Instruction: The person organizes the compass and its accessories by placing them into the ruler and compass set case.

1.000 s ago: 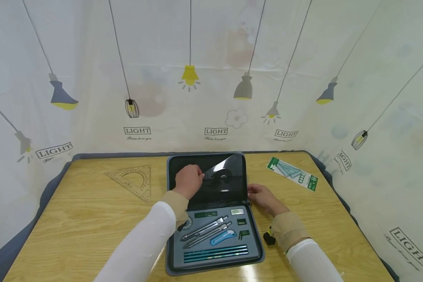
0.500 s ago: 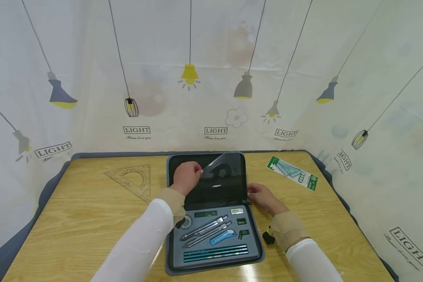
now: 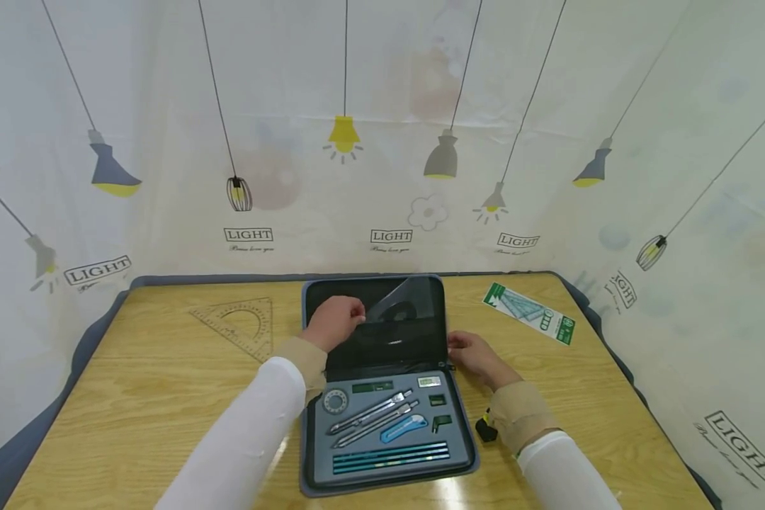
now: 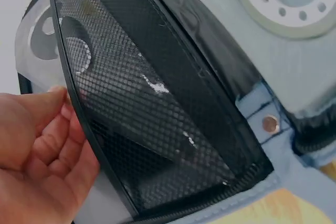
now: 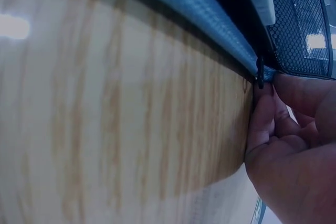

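A zip case (image 3: 309,453) lies open on the table, its dark lid (image 3: 310,301) at the back. Partly inside the lid's mesh pocket (image 4: 121,72) is a clear set square (image 4: 31,51) with a protractor cut-out; one part sticks out past the pocket's black-edged lip. My left hand (image 3: 333,322) pinches the set square's left corner right at that lip, fingers curled. At the case's right side, my right hand (image 3: 478,358) pinches the blue fabric edge (image 5: 268,73) beside a black zip pull (image 5: 260,72), near the hinge.
The case tray holds pencils (image 3: 389,459), two compasses (image 3: 370,414), a blue cutter (image 3: 403,428), a round disc (image 3: 335,401) and small pieces. Another clear set square (image 3: 264,333) lies left on the table. A printed card (image 3: 528,314) lies right.
The set square has slid lower into the mesh pocket, with less of it sticking out. My left hand has shifted slightly left with its forearm, uncovering the round disc. My right hand stays put.
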`<state>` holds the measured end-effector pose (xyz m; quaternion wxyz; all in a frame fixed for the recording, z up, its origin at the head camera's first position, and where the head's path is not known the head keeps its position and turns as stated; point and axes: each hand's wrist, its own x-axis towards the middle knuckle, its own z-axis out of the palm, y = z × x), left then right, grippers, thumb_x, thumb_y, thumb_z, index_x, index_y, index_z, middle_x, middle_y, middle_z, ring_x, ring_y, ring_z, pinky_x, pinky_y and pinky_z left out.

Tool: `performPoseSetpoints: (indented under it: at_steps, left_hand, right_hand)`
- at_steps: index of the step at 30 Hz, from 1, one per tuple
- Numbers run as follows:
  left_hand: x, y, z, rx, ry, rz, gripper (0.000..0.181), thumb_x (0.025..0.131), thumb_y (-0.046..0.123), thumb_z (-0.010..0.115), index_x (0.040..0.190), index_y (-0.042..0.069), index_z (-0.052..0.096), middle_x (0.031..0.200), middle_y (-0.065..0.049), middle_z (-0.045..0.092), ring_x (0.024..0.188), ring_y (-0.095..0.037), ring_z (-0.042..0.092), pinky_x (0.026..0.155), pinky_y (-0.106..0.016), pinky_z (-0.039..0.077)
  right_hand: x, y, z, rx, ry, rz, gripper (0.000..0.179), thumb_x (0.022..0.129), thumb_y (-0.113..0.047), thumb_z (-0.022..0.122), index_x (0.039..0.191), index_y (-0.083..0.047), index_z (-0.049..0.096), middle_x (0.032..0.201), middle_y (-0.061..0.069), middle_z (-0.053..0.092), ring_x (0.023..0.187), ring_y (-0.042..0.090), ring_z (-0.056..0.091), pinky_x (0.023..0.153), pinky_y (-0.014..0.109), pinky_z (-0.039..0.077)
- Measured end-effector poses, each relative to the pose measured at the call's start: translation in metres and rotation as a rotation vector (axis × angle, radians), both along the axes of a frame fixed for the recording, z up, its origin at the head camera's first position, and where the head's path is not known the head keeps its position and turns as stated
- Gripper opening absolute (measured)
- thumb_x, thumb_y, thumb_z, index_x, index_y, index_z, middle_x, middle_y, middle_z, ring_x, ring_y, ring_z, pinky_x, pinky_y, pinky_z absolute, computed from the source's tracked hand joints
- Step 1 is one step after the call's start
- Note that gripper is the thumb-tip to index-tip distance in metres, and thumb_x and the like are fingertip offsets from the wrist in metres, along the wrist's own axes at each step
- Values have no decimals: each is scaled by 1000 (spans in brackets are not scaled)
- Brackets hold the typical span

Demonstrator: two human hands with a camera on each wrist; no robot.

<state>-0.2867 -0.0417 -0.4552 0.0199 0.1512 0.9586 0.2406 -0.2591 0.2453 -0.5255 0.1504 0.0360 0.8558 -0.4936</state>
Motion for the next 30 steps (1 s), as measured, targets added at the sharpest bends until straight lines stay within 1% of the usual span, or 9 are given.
performPoseSetpoints:
  at_steps: [4, 8, 11, 14, 19, 21, 25, 27, 30]
  left_hand:
    - [3, 7, -3, -110, 21, -27, 9, 89, 15, 64, 87, 11, 70, 88, -3, 69, 79, -18, 60, 75, -36, 52]
    - [5, 13, -9, -197, 88, -25, 9, 88, 15, 64, 82, 12, 70, 85, -3, 69, 76, -18, 63, 68, -35, 53]
    - [8, 16, -10, -231, 135, 9, 7, 86, 16, 67, 82, 12, 72, 89, -6, 66, 75, -21, 64, 65, -37, 54]
    - [11, 19, -11, -262, 163, 37, 10, 86, 18, 69, 84, 10, 73, 90, -9, 63, 75, -24, 64, 64, -39, 55]
    - [15, 17, -15, -267, 169, 66, 14, 86, 22, 69, 90, 10, 74, 87, -8, 65, 80, -24, 65, 66, -40, 55]
    - [17, 15, -17, -261, 166, 38, 19, 86, 23, 69, 101, 12, 72, 94, -6, 67, 87, -22, 64, 71, -39, 55]
    - [20, 10, -21, -311, 152, -107, 45, 85, 25, 70, 129, 19, 60, 111, -4, 60, 96, -19, 55, 76, -34, 53]
    - [22, 9, -24, -355, 144, -168, 53, 86, 29, 69, 135, 20, 53, 114, -5, 55, 95, -19, 50, 73, -33, 51]
    - [26, 8, -29, -414, 137, -182, 58, 86, 36, 67, 139, 21, 48, 117, -6, 50, 95, -20, 46, 70, -34, 48]
  right_hand:
    - [1, -1, 1, 9, -9, -10, 28, 93, -2, 50, 120, -2, 60, 115, 14, 62, 108, 27, 54, 99, 45, 41]
    - [1, -1, 2, 18, -4, -11, 28, 93, -3, 50, 119, -1, 60, 114, 14, 62, 108, 27, 53, 99, 46, 40]
    - [1, -2, 2, 25, -7, -18, 28, 93, -4, 51, 120, -1, 59, 116, 15, 61, 109, 28, 53, 100, 46, 40]
    - [1, -2, 2, 32, -15, -24, 29, 94, -4, 51, 122, -2, 58, 117, 15, 60, 111, 29, 52, 100, 47, 40]
    - [0, -2, 1, 21, -18, -18, 28, 94, -3, 50, 121, -2, 59, 115, 14, 61, 109, 28, 53, 100, 47, 40]
    - [0, -2, 1, 20, -16, -18, 28, 94, -3, 50, 120, -2, 59, 115, 14, 61, 109, 28, 53, 99, 46, 40]
    - [-1, 0, -1, 30, -7, -21, 28, 93, -3, 51, 120, -1, 59, 116, 15, 60, 108, 28, 53, 98, 45, 41]
    - [-1, -1, -1, 35, -1, -28, 27, 93, -3, 51, 119, -2, 60, 114, 15, 61, 107, 27, 53, 97, 44, 41]
    - [-1, -2, -3, 29, 9, -20, 27, 93, -3, 51, 119, -1, 59, 113, 15, 61, 105, 26, 53, 94, 42, 43]
